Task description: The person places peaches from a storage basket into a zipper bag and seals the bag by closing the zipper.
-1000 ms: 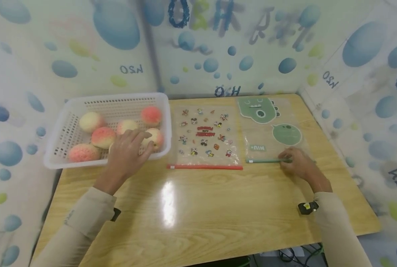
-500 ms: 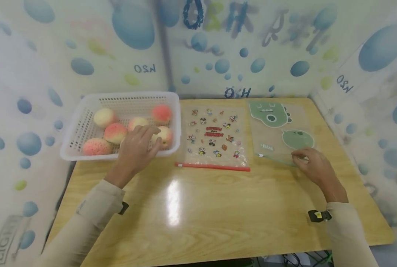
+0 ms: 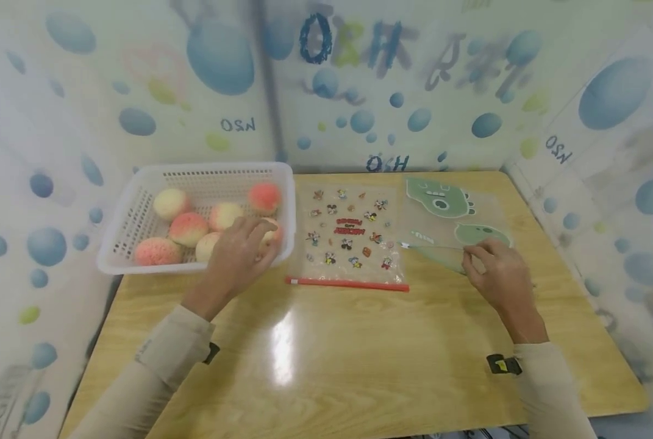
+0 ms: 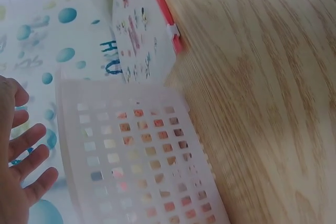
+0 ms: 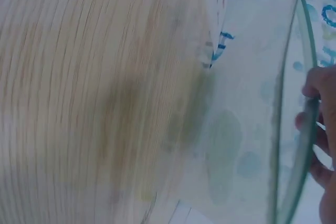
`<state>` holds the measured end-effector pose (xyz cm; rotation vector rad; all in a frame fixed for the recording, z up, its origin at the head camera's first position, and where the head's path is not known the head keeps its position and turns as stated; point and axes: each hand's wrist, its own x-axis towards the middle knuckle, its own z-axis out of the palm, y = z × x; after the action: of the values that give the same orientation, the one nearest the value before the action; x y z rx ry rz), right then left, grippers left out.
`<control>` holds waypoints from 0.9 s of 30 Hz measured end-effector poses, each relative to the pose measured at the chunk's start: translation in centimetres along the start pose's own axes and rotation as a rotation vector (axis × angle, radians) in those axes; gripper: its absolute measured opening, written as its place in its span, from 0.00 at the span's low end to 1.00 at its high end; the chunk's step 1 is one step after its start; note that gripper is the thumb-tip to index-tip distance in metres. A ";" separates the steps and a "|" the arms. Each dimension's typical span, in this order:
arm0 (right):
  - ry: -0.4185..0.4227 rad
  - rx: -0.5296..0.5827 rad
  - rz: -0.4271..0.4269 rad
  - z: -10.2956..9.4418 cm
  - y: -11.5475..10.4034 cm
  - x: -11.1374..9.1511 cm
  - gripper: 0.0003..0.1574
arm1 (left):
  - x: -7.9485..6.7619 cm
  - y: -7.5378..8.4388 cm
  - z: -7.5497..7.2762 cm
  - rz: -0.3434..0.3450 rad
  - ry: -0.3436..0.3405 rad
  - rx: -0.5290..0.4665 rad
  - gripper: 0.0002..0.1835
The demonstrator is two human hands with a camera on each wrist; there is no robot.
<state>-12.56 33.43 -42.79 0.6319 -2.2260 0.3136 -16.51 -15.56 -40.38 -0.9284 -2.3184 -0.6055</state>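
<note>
Clock centred on table (image 3: 353, 341), head view. Green dinosaur zip bag (image 3: 444, 210) at 1–2 o'clock, right hand (image 3: 496, 277) pinching its zip edge; mouth gapes in right wrist view. Hands well apart. Left hand (image 3: 241, 250) at 10–11, fingers loose over peaches (image 3: 189, 230) in white basket (image 3: 289, 213); no grip seen, contact unclear. Mickey zip bag (image 3: 353, 238) flat at 12. Step, my read: opening the dinosaur bag. Next move calls for holding the mouth wide.
</note>
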 end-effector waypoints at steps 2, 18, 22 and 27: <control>0.070 -0.033 -0.018 0.4 -1.0 0.2 0.08 | 0.1 0.3 0.3 0.019 0.018 0.007 0.13; 0.148 -0.151 0.021 2.2 -6.9 3.2 0.08 | 6.0 7.3 3.0 0.224 -0.082 0.105 0.10; 0.107 -0.132 0.045 2.9 -8.0 3.2 0.09 | 7.5 9.4 5.6 0.272 -0.202 0.137 0.11; 0.090 -0.107 0.055 3.8 -9.0 3.3 0.09 | 8.0 10.5 8.3 0.237 -0.367 0.251 0.15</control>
<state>-12.00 23.14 -42.68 0.4905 -2.1608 0.2437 -16.40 0.00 -39.32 -1.2488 -2.4708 -0.0435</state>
